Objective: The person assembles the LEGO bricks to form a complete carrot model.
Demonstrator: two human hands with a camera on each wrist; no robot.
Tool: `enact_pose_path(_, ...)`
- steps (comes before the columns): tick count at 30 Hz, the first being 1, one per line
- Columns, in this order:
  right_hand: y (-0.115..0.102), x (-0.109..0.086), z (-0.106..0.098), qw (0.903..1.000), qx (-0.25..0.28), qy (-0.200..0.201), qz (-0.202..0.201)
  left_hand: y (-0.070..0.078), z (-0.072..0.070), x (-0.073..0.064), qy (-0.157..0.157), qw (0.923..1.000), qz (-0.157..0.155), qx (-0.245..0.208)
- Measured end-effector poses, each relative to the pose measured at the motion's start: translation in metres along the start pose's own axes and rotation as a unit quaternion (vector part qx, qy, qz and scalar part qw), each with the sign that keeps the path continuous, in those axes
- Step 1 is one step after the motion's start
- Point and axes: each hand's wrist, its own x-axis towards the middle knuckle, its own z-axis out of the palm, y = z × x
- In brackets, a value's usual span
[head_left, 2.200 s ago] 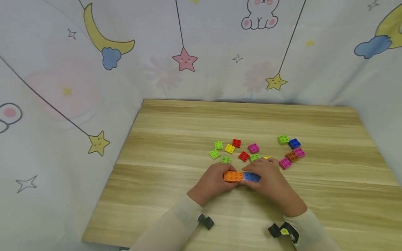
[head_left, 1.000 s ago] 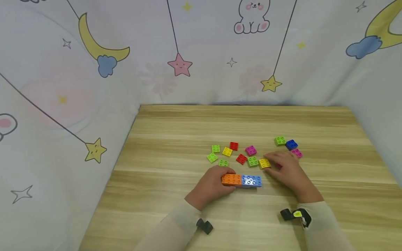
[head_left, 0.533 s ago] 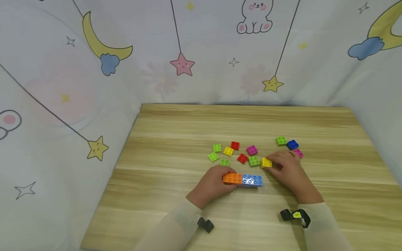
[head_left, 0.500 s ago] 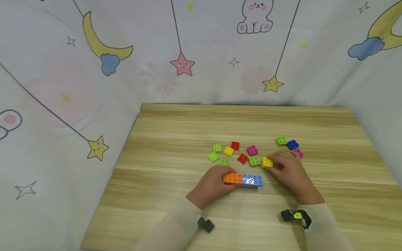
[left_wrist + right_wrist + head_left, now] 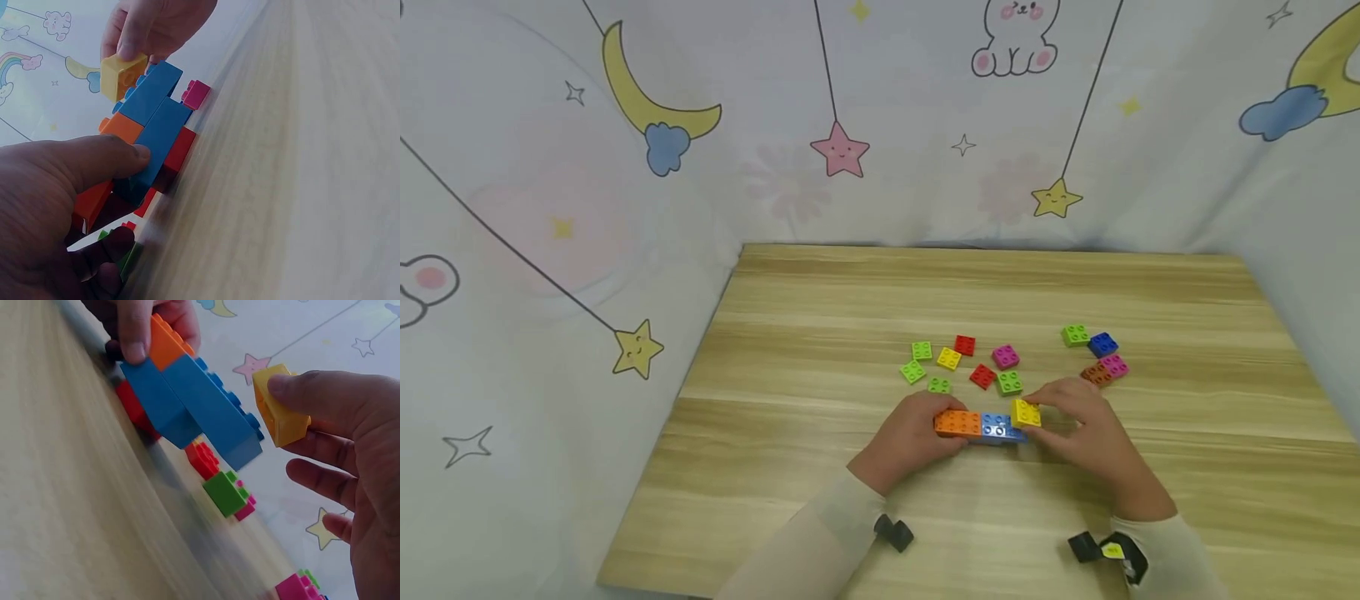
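Note:
My left hand (image 5: 904,435) grips the left end of a joined stack of toy building bricks. On its top layer an orange brick (image 5: 957,423) sits end to end with a light blue brick (image 5: 996,427). In the left wrist view another blue brick (image 5: 161,140) lies beneath them, under the left thumb, with a red brick (image 5: 177,157) below that. Between thumb and fingers my right hand (image 5: 1093,437) pinches a square yellow brick (image 5: 1026,414). It overlaps the light blue brick's right end in the head view; the right wrist view shows the yellow brick (image 5: 282,409) tilted, just off the studs.
Beyond the stack lie several small loose bricks, among them a lime brick (image 5: 1010,383), a red brick (image 5: 982,377) and a magenta brick (image 5: 1006,357). Farther right are a dark blue brick (image 5: 1103,344) and a brown brick (image 5: 1097,374). Behind the wooden table (image 5: 760,333) hangs a printed cloth (image 5: 910,192).
My right hand has let go of the stack's blue end, taken the yellow brick from the table and carried it left over that end. My left hand keeps its grip.

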Motion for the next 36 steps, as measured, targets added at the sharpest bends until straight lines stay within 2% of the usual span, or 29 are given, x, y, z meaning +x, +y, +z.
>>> enact_pose_path(4,-0.006,-0.004,0.003,0.9998,0.006,-0.016,-0.001,0.001,0.0,0.001,-0.001,1.0,-0.004,-0.002)
enact_pose_path(9,-0.011,-0.004,0.002,0.9985,0.016,-0.044,0.027,0.002,0.0,0.001,-0.002,0.9999,-0.01,0.002)
enact_pose_path(15,-0.019,-0.008,0.002,0.9906,0.052,-0.066,0.108,0.001,0.001,0.0,-0.004,0.9999,-0.011,-0.007)
enact_pose_path(18,-0.024,-0.007,0.004,0.98,0.078,-0.06,0.173,0.001,0.0,0.001,-0.004,0.9999,-0.007,-0.007)
enact_pose_path(19,-0.026,-0.007,0.005,0.9728,0.094,-0.058,0.204,0.001,0.0,0.001,-0.004,1.0,-0.007,-0.005)
enact_pose_path(21,-0.029,-0.006,0.007,0.9523,0.13,-0.058,0.27,0.001,0.0,0.001,-0.005,1.0,-0.006,-0.004)
enact_pose_path(23,-0.033,-0.004,0.008,0.9228,0.182,-0.059,0.335,0.001,0.0,0.001,-0.006,0.9999,-0.009,-0.004)
enact_pose_path(26,-0.035,0.0,0.007,0.8777,0.255,-0.066,0.4,0.002,0.0,0.002,-0.006,0.9999,-0.011,-0.006)
enact_pose_path(28,-0.034,0.001,0.007,0.8541,0.29,-0.082,0.424,0.001,0.001,0.002,-0.005,0.9999,-0.008,-0.008)
enact_pose_path(33,-0.031,0.003,0.007,0.8045,0.364,-0.129,0.451,-0.001,0.002,0.002,-0.003,0.9999,0.004,-0.016)
enact_pose_path(34,-0.03,0.003,0.007,0.7959,0.379,-0.132,0.453,-0.001,0.002,0.002,-0.003,0.9999,0.005,-0.015)
enact_pose_path(36,-0.029,0.003,0.007,0.786,0.4,-0.133,0.453,-0.001,0.002,0.002,-0.002,0.9999,0.005,-0.013)
